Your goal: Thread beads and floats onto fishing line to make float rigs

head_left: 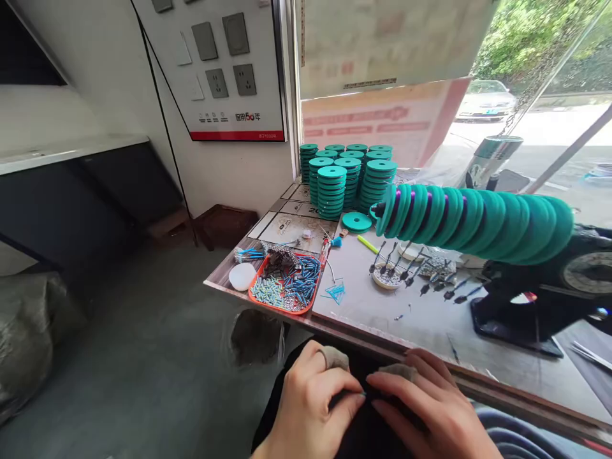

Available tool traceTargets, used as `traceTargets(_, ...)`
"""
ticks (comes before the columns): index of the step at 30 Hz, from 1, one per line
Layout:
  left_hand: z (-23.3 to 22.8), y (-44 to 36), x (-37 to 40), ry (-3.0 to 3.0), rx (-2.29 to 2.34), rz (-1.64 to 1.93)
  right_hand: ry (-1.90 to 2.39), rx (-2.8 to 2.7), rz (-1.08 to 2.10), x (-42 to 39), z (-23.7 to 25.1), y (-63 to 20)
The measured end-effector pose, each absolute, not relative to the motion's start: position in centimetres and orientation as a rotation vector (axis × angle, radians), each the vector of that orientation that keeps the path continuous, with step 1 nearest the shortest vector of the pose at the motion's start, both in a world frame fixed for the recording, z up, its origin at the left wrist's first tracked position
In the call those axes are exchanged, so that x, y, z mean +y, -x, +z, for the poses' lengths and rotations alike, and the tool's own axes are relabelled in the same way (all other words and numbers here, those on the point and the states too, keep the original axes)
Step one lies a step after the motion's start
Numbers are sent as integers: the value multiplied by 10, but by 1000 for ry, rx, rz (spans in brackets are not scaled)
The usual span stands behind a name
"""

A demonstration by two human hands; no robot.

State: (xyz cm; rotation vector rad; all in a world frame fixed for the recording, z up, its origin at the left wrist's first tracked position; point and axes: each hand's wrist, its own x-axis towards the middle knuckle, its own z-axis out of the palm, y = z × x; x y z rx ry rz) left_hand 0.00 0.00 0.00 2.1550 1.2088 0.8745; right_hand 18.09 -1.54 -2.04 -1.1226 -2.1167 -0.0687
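Pinching thumb to forefinger, the bare left hand [318, 398] had its grip together on a tiny bluish piece [364, 394], too small for its long axis to be determined. The piece lay at three o'clock from that hand and nine o'clock from the bare right hand [425, 398], whose grip stood apart just beside it.

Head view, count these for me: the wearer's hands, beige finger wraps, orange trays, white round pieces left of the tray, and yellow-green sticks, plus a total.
Hands: 2 (left hand, right hand)
Beige finger wraps: 2, one on each hand
Orange tray: 1
White round piece: 1
Yellow-green stick: 1
Total: 7
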Motion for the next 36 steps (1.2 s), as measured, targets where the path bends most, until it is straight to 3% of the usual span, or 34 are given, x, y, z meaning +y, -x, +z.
traceTargets(13, -7, -8, -5, -2105, 1215, 857, 1163, -2037, 128, -27, -38, -183)
traceTargets(19, -9, -7, -1, -2103, 1213, 882, 1218, -2081, 0, -25, -42, -186)
traceTargets(36, -12, -5, -3, -2211, 1247, 856, 1148, -1990, 18, -25, -41, -173)
